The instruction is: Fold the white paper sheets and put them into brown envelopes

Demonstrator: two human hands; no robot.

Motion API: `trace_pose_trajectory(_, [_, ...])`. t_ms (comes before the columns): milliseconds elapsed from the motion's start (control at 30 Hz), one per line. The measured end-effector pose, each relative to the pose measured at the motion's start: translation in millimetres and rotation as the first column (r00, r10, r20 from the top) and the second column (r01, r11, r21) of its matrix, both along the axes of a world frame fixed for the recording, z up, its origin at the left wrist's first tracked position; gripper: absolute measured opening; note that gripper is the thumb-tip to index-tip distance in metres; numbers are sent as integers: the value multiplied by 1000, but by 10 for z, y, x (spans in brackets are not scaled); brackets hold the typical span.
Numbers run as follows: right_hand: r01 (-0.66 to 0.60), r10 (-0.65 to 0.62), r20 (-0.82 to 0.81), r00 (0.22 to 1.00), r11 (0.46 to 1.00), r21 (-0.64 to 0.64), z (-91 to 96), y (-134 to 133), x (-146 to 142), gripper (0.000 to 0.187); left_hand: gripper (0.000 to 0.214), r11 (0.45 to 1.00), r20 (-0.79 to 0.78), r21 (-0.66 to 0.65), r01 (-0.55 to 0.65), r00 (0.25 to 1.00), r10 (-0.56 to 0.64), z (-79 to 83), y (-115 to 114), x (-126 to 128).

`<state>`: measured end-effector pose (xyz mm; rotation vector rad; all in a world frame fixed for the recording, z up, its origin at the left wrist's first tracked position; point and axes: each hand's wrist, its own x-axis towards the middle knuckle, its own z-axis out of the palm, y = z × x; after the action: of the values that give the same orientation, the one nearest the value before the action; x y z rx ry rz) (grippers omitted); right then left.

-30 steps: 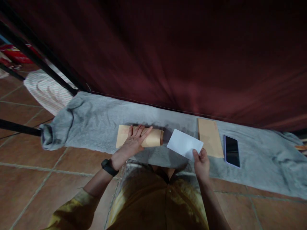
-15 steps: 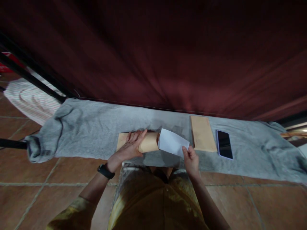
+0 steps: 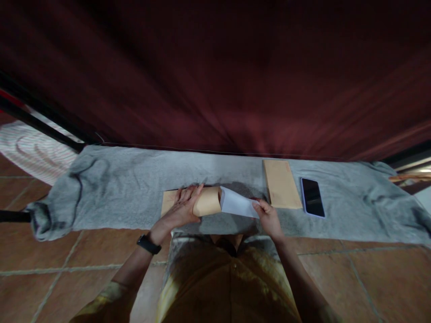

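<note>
A tan paper envelope (image 3: 207, 202) lies lengthwise on the grey cloth, its right-hand mouth bowed apart. My left hand (image 3: 183, 206) spans it, thumb at the near edge and fingers toward the far edge, gripping it across its width. A folded-looking white sheet of paper (image 3: 235, 202) has its left end at the envelope's mouth; how much of it is inside I cannot tell. Its right end is pinched between the thumb and fingers of my right hand (image 3: 267, 217). To the right of that hand rests a stack of tan envelopes (image 3: 283, 184).
A phone (image 3: 312, 197) with a dark screen and a lilac edge lies right of the stack. Grey cloth (image 3: 128, 179) covers the long, narrow surface. Behind it hangs a dark red curtain (image 3: 215, 89). Black bars (image 3: 43, 121) and striped fabric (image 3: 33, 146) are at the left.
My right hand has moved slightly left, bringing the paper closer to the envelope, and the paper now bends more. My left hand keeps its hold. The view has shifted a little.
</note>
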<state>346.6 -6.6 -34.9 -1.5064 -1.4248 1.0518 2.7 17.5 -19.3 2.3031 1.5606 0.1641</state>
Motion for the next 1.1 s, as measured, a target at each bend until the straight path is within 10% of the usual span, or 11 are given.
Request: trace_pose_trajectory(1100, [-90, 70, -136, 988, 985, -146, -234, 361, -353, 20, 128, 996, -64, -45, 71, 995, -74, 59, 58, 30])
